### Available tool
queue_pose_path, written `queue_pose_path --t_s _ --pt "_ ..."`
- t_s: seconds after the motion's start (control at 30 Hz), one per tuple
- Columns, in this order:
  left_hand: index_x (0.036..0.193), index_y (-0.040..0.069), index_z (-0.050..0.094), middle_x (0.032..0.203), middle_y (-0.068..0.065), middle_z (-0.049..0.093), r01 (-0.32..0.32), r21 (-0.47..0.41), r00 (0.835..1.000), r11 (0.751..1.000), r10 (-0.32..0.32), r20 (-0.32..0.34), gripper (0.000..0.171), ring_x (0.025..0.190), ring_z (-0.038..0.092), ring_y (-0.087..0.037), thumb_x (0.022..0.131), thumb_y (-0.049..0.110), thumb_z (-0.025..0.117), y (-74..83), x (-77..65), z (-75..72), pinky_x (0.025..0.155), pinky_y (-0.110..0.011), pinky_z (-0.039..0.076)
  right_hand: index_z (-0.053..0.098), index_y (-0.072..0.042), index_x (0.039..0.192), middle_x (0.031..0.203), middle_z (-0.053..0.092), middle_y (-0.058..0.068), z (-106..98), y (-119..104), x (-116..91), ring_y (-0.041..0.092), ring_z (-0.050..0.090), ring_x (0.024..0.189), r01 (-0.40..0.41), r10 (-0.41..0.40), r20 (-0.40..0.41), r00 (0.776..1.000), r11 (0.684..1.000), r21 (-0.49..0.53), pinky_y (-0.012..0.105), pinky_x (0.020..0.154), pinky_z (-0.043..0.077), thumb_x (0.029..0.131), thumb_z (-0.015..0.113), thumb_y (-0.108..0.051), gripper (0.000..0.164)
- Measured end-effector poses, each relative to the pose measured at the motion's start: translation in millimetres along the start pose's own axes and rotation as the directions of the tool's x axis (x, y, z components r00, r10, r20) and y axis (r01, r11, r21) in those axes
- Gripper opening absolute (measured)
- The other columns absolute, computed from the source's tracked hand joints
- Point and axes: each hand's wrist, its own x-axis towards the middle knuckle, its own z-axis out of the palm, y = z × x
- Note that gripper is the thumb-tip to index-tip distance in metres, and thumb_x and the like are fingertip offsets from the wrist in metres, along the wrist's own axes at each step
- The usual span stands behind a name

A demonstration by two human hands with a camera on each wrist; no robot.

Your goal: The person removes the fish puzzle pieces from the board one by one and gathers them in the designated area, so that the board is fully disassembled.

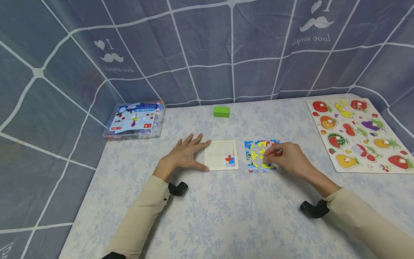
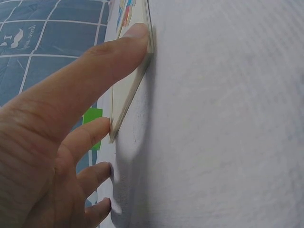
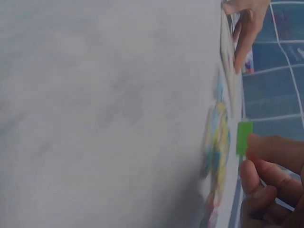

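A square wooden puzzle tray (image 1: 221, 143) lies on the table with one printed piece (image 1: 230, 161) in its lower right corner. Spread wide, my left hand (image 1: 185, 153) touches the tray's left side, thumb at the near corner and index finger at the far one. Several loose jigsaw pieces (image 1: 252, 155) in blue and yellow are laid out to the right of the tray. Over their right part is my right hand (image 1: 289, 158), fingers bent and fingertips close together. Whether a piece is between those fingertips (image 3: 251, 142) cannot be made out; the right wrist view is blurred.
A green block (image 1: 221, 112) stands behind the tray. At the back left lies a clear plastic box (image 1: 134, 120) with a printed label. A fruit puzzle board (image 1: 362, 136) occupies the right side. A tiled-pattern cloth (image 1: 210, 54) hangs along the table's back edge.
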Motion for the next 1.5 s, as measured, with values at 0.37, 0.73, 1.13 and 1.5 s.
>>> queue_pose_path --t_s 0.37,0.73,1.13,1.5 --pt "0.157 0.035 0.021 0.165 -0.001 0.002 0.020 0.028 1.000 0.999 -0.020 0.015 0.105 0.150 -0.006 -0.031 0.073 0.066 0.075 1.3 1.2 -0.6 0.117 -0.060 -0.001 0.073 -0.006 0.115 0.084 0.060 0.000 42 -42 27 0.012 0.041 0.057 0.209 -0.214 0.181 0.960 0.977 0.044 0.024 0.051 0.034 0.092 0.063 -0.007 0.026" --pt "0.157 0.036 0.020 0.165 -0.001 0.001 0.018 0.038 1.000 0.999 -0.019 0.017 0.105 0.150 -0.007 -0.030 0.073 0.068 0.074 2.2 2.6 -1.3 0.117 -0.060 -0.001 0.073 -0.007 0.116 0.081 0.058 -0.003 53 -49 33 0.014 0.046 0.070 0.251 -0.247 0.201 0.948 0.968 0.007 0.028 0.060 0.040 0.093 0.059 -0.004 0.026" --pt "0.157 0.036 0.021 0.165 0.000 0.002 0.033 0.037 0.999 0.999 -0.034 0.025 0.105 0.150 -0.007 -0.030 0.073 0.068 0.074 3.0 3.0 -0.9 0.117 -0.059 -0.001 0.063 -0.011 0.103 0.092 0.069 0.004 53 -51 30 0.016 0.053 0.057 0.197 -0.241 0.185 0.953 0.954 0.226 0.030 0.046 0.045 0.089 0.070 -0.005 0.017" --pt "0.157 0.035 0.021 0.165 -0.001 0.002 0.021 0.034 1.000 0.999 -0.021 0.018 0.105 0.150 -0.007 -0.030 0.073 0.068 0.074 0.9 3.0 0.3 0.117 -0.060 -0.001 0.065 -0.016 0.101 0.084 0.073 0.000 41 -49 26 0.020 0.058 0.063 0.147 -0.184 0.132 0.974 0.957 0.251 0.031 0.056 0.047 0.089 0.070 -0.007 0.015"
